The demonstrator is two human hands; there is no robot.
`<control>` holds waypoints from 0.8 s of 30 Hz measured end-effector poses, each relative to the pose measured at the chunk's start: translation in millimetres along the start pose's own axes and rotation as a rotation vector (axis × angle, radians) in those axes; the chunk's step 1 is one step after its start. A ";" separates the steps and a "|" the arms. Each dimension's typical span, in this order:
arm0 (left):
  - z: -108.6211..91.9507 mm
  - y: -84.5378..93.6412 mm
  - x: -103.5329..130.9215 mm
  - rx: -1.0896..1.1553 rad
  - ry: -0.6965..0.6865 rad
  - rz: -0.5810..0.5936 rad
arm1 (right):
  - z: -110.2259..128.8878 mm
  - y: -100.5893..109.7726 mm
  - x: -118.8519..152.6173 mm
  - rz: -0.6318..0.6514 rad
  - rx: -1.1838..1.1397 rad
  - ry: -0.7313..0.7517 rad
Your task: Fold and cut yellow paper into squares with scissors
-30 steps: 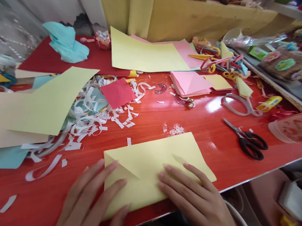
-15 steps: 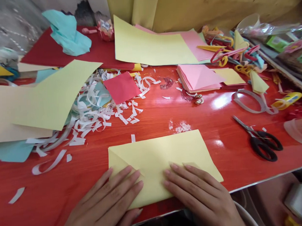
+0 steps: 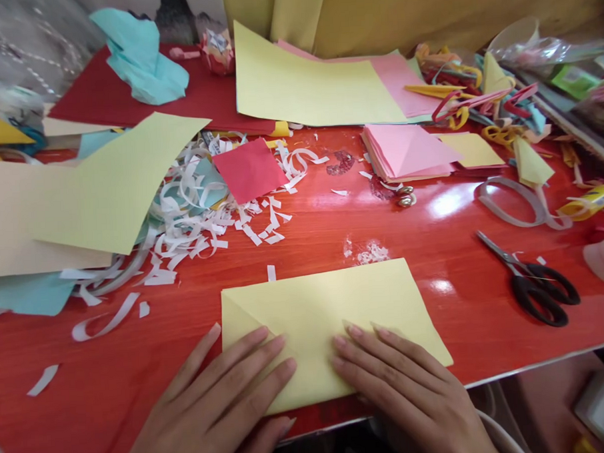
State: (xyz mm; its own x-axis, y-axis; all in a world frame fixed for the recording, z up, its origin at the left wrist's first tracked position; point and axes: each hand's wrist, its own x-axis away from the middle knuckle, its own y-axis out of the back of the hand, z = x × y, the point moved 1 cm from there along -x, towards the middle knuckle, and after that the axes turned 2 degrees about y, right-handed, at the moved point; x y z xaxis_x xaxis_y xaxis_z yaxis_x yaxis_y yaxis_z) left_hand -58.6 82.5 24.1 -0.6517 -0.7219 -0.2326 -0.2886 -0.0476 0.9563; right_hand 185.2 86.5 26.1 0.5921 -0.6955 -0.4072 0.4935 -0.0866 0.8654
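Note:
A folded sheet of pale yellow paper [image 3: 315, 306] lies flat at the front edge of the red table. A diagonal crease runs down from its upper left corner. My left hand [image 3: 219, 404] rests on the paper's lower left part, fingers stretched out and a little spread, with the thumb low near the table edge. Across from it, my right hand [image 3: 409, 389] lies flat on the lower right part, its fingers extended toward the middle. Both sets of fingertips touch the paper, and the hands cover its lower corners in part.
Black-handled scissors [image 3: 535, 283] lie on the right. White paper strips [image 3: 191, 218] are heaped at left under a red paper square [image 3: 249, 170]. Pink paper squares [image 3: 409, 152] are stacked toward the back, near larger yellow sheets [image 3: 316, 85]. A clear tape loop [image 3: 511, 204] sits above the scissors.
The view has shifted slightly, so everything on the table appears a little farther right. Both hands stay flat on the yellow paper, with the left fingers spread slightly more.

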 end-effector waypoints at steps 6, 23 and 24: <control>-24.1 -3.1 -11.6 -0.026 0.246 -0.218 | 1.2 4.7 -3.1 0.042 0.030 0.033; -66.6 -5.3 -28.8 -0.345 -0.144 -0.205 | -20.2 20.0 12.1 0.251 -0.096 0.190; -65.6 -3.8 -28.4 -0.328 -0.140 -0.199 | -24.5 23.6 15.2 0.270 -0.108 0.203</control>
State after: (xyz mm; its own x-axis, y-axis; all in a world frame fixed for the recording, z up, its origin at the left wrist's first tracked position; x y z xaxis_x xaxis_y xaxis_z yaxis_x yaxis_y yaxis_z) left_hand 7.0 57.9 38.7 -0.7016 -0.5764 -0.4190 -0.1947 -0.4105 0.8908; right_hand 221.5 91.4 33.3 0.8194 -0.5264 -0.2268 0.3600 0.1648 0.9183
